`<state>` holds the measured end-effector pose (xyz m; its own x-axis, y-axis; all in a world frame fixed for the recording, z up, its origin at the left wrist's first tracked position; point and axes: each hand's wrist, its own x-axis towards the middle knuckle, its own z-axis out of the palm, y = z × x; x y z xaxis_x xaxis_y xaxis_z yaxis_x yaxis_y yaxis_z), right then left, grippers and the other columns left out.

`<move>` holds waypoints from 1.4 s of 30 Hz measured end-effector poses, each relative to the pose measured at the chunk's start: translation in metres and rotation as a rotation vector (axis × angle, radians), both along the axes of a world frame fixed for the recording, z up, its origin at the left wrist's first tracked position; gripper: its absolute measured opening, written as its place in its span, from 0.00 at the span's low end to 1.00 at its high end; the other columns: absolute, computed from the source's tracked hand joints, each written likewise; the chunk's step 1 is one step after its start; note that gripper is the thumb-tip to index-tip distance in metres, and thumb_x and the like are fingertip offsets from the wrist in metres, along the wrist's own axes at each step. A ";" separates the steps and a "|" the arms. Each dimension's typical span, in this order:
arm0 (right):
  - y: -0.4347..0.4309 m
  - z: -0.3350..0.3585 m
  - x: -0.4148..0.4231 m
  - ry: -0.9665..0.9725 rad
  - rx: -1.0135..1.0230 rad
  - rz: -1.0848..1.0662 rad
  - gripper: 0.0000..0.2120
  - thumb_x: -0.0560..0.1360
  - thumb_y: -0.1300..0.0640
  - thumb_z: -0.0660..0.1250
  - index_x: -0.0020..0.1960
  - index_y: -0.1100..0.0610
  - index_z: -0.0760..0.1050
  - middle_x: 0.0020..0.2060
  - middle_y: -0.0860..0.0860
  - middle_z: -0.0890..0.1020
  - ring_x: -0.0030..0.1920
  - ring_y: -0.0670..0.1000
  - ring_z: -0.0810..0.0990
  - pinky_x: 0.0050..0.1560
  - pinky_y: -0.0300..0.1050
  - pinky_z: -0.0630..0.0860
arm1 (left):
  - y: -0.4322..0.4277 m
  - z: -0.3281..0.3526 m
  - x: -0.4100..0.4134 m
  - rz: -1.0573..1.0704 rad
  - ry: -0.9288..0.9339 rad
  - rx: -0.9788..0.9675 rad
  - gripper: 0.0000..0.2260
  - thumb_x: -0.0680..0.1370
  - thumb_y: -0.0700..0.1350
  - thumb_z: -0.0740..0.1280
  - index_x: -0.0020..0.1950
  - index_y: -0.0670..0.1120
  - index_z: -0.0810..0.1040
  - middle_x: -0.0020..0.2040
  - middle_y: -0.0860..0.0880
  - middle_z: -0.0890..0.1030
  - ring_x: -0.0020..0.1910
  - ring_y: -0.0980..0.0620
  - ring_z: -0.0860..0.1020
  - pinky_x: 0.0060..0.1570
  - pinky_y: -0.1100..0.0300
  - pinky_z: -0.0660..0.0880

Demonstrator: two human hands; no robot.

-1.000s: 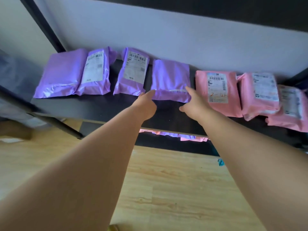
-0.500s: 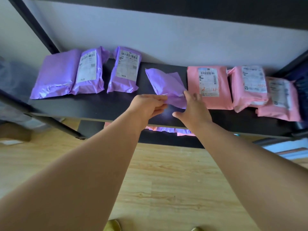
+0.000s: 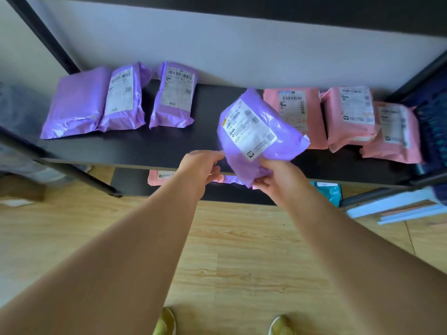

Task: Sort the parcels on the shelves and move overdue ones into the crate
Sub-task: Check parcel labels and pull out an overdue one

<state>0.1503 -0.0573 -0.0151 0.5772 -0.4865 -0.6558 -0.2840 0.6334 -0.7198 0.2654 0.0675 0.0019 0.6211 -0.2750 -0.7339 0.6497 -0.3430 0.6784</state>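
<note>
Purple parcels (image 3: 121, 100) are lying at the left end of the shelf (image 3: 169, 146). The left hand (image 3: 199, 169) is pinching the left edge of the lifted purple parcel (image 3: 256, 131). The right hand (image 3: 278, 177) is gripping its lower end, holding it label-up over the shelf front. Risk: the slick bag is hanging from edge holds only. A slipping grip could be dropping it among the pink parcels (image 3: 350, 117), confusing the sort.

Black shelf unit (image 3: 157, 147) against a pale wall (image 3: 242, 52), over light wood-plank floor (image 3: 242, 262).
</note>
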 end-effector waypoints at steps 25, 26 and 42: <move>0.003 -0.009 -0.023 0.053 0.272 0.014 0.14 0.74 0.67 0.69 0.59 0.58 0.76 0.46 0.56 0.87 0.45 0.55 0.87 0.42 0.50 0.84 | 0.011 -0.024 0.012 -0.037 0.033 -0.154 0.14 0.72 0.40 0.76 0.56 0.41 0.82 0.51 0.44 0.86 0.51 0.44 0.84 0.56 0.50 0.80; 0.004 -0.010 -0.021 0.052 0.262 0.006 0.15 0.75 0.69 0.68 0.59 0.59 0.76 0.46 0.56 0.87 0.44 0.55 0.87 0.41 0.49 0.84 | 0.010 -0.024 0.011 -0.036 0.028 -0.152 0.13 0.73 0.41 0.75 0.56 0.42 0.82 0.51 0.45 0.85 0.51 0.45 0.84 0.55 0.51 0.80; -0.012 -0.011 0.051 0.106 0.149 -0.227 0.10 0.80 0.70 0.59 0.61 0.67 0.71 0.50 0.62 0.80 0.43 0.59 0.81 0.40 0.49 0.84 | -0.002 -0.030 0.028 -0.019 -0.012 -0.081 0.22 0.77 0.40 0.71 0.70 0.42 0.72 0.47 0.43 0.82 0.52 0.44 0.83 0.56 0.53 0.80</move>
<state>0.2017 -0.0690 -0.0265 0.3891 -0.4888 -0.7808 -0.1916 0.7861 -0.5876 0.2938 0.0655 -0.0278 0.6236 -0.3453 -0.7014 0.6353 -0.2991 0.7120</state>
